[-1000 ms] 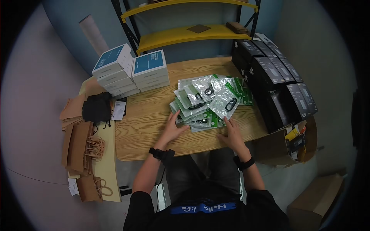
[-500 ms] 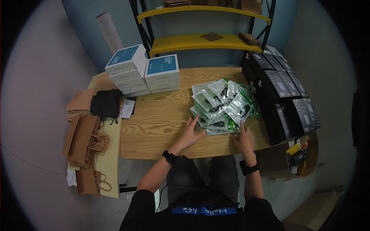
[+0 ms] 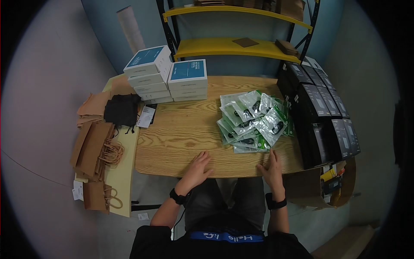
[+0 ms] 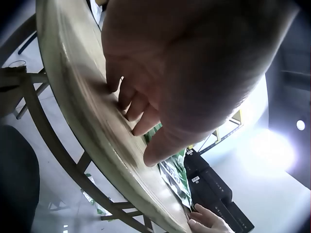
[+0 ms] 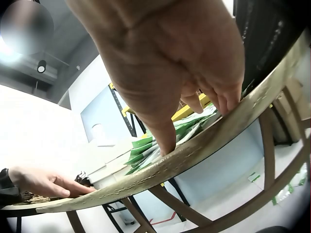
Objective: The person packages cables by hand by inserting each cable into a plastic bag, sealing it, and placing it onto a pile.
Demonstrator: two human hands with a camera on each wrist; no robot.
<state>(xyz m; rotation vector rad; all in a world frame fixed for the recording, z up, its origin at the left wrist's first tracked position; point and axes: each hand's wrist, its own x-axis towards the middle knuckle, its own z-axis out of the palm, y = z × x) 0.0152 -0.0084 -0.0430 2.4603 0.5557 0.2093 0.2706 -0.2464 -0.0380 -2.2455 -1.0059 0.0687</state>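
On the wooden table point(image 3: 181, 142) lies a loose pile of clear plastic packets point(image 3: 246, 114) with green edges, each with a small black item inside. My left hand point(image 3: 197, 169) rests on the tabletop near the front edge, left of the pile, fingers loosely extended and holding nothing. The left wrist view shows its fingertips down on the wood. My right hand point(image 3: 271, 169) is just in front of the pile's near right corner, fingertips right at the lowest packets. In the right wrist view its thumb and fingers touch down by the table edge with nothing gripped.
White boxes with blue tops point(image 3: 187, 71) are stacked at the back left. Black boxes point(image 3: 317, 97) stand along the right side. Brown paper bags point(image 3: 91, 149) and a black pouch point(image 3: 122, 110) lie on the left side table. A bin point(image 3: 345, 183) stands below the right edge; yellow shelving point(image 3: 233, 48) is behind.
My left hand has left the pile's near left side and drawn back toward the table's front edge. The right hand stays near the pile's corner, slightly lower. The head view has shifted.
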